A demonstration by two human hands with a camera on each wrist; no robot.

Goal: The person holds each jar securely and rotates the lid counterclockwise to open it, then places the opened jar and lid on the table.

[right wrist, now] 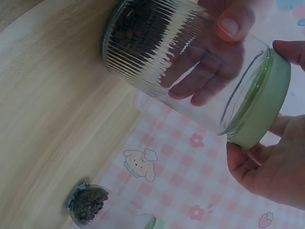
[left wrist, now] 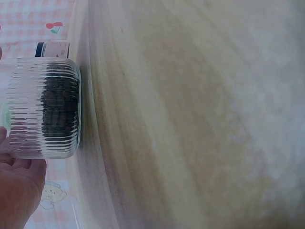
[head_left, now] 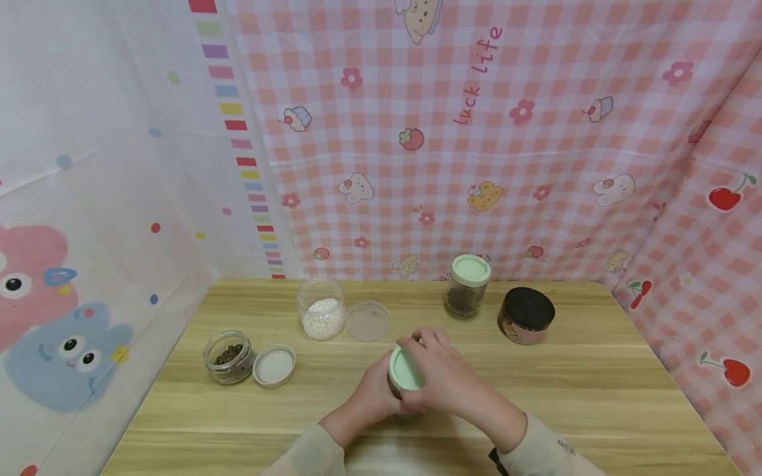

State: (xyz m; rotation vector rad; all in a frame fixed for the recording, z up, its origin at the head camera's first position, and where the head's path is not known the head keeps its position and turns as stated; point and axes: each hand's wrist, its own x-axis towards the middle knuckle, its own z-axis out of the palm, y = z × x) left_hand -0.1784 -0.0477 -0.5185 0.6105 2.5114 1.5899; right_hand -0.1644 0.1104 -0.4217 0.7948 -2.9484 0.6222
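- Jar is at the near middle of the desk, between our hands, with dark bits at its base end and a green lid across its mouth.
- Our left hand is wrapped round the glass, its fingers showing through the clear wall in the right wrist view.
- Our right hand grips the lid by its rim, thumb and fingertips spread around the edge.
- We judge the step to be turning the lid. To do it well, we should let the left hand only steady the glass and the right do the twisting, level with the rim so the lid does not bind.
- We would keep the jar upright, base to the desk: the bits look loose and could spill if the lid came away on a tilt.
- We should squeeze no harder than needed; the ribbed wall ought to give enough hold.
- From above, our hands cover most of the glass, and we cannot tell whether the base touches the desk.
- We cannot make out how tightly the lid sits, nor which way it is being turned.
- The left wrist view cuts the lid off, leaving us a blurred trace of green; the bits are too indistinct to name.
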